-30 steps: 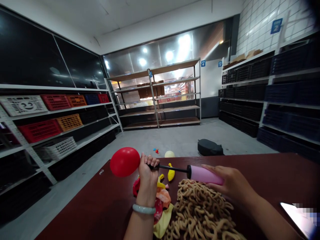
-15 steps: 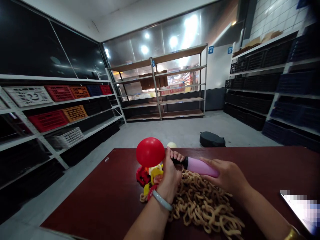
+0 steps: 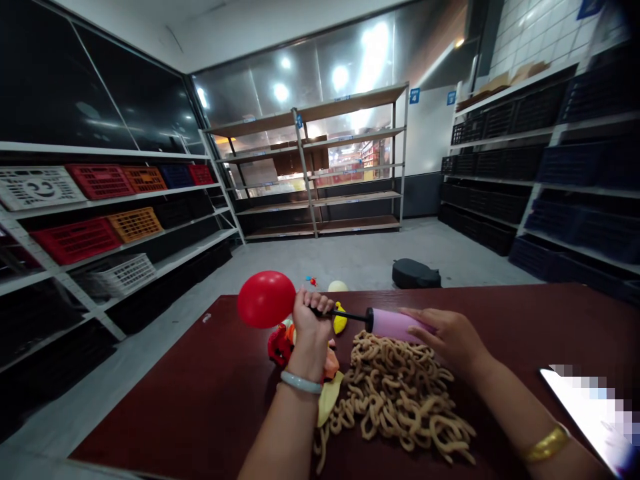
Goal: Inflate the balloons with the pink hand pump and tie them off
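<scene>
My left hand [image 3: 313,315] is closed around the black end of a balloon pump, beside the neck of an inflated red balloon [image 3: 267,299]. My right hand [image 3: 447,337] grips the pump's pink barrel [image 3: 393,325]. A thin black rod [image 3: 353,316] shows between the barrel and my left hand. Under the pump lies a heap of tan, rope-like curled pieces [image 3: 405,393]. Near my left wrist are a red item with dark spots [image 3: 279,345], a pale yellow flat piece [image 3: 330,399] and a small yellow object [image 3: 340,320], partly hidden by my arm.
The dark red table [image 3: 190,400] carries a bright, partly blurred device [image 3: 580,413] at right. Beyond its far edge, a pale round object [image 3: 337,286] and a dark bag-like object [image 3: 416,273] sit on the floor. Shelves with crates [image 3: 97,239] stand left; metal racks [image 3: 320,200] stand behind.
My left hand and the red balloon have moved left, away from the barrel. The black rod now shows drawn out. The view has shifted slightly to the right.
</scene>
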Demonstrator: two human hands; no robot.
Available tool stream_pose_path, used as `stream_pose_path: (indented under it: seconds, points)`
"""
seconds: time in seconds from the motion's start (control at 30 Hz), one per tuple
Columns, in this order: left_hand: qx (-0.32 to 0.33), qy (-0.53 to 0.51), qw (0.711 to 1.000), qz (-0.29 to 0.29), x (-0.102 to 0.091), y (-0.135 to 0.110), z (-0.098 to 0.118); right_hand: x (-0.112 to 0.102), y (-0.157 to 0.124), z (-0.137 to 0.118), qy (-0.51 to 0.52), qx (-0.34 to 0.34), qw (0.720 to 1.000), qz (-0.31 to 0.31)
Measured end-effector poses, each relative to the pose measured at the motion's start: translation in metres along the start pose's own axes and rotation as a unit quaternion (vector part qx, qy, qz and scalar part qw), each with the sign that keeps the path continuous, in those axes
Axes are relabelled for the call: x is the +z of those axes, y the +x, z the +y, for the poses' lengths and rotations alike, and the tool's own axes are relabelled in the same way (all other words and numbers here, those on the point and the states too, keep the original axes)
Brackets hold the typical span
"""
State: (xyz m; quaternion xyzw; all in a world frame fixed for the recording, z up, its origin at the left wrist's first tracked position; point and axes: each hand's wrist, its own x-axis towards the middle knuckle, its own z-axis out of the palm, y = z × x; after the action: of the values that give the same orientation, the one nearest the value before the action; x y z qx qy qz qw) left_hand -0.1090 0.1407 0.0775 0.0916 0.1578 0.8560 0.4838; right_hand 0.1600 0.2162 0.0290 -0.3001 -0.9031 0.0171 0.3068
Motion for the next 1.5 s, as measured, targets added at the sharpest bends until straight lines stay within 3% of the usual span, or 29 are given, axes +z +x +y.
stream_pose_path:
  seconds: [0.17, 0.33, 0.5, 0.83, 0.97, 1.07, 1.17, 1.37, 1.5]
  points:
    - [0.043, -0.004, 0.999, 0.004, -0.004, 0.012, 0.034, -0.007, -0.002, 0.011, 0.006, 0.029, 0.999, 0.015]
    - [0.045, -0.008, 0.999, -0.005, -0.006, 0.012, 0.034, -0.012, -0.001, 0.009, -0.016, 0.034, 0.999, -0.025]
    - [0.038, -0.008, 0.999, -0.001, -0.007, 0.007, 0.015, -0.008, 0.003, -0.005, -0.065, 0.022, 0.996, -0.06]
    - [-0.026, -0.008, 0.999, -0.021, 0.0, -0.025, -0.062, 0.003, 0.012, -0.041, -0.151, 0.033, 0.987, -0.031]
    - [-0.014, 0.005, 0.999, -0.05, 0.002, -0.031, -0.071, 0.011, 0.017, -0.054, -0.158, 0.05, 0.986, -0.016]
    - [-0.012, 0.011, 0.999, -0.036, 0.005, -0.027, -0.06, 0.016, 0.025, -0.063, -0.15, 0.038, 0.988, -0.014]
    - [0.005, 0.019, 1.0, -0.023, 0.007, -0.018, -0.035, 0.016, 0.035, -0.066, -0.142, 0.029, 0.989, -0.024]
    - [0.063, 0.031, 0.997, -0.013, 0.002, 0.005, 0.026, 0.016, 0.04, -0.041, -0.146, 0.029, 0.989, -0.013]
    - [0.074, 0.039, 0.996, -0.019, -0.003, 0.011, 0.033, 0.02, 0.033, -0.025, -0.149, 0.044, 0.988, 0.001]
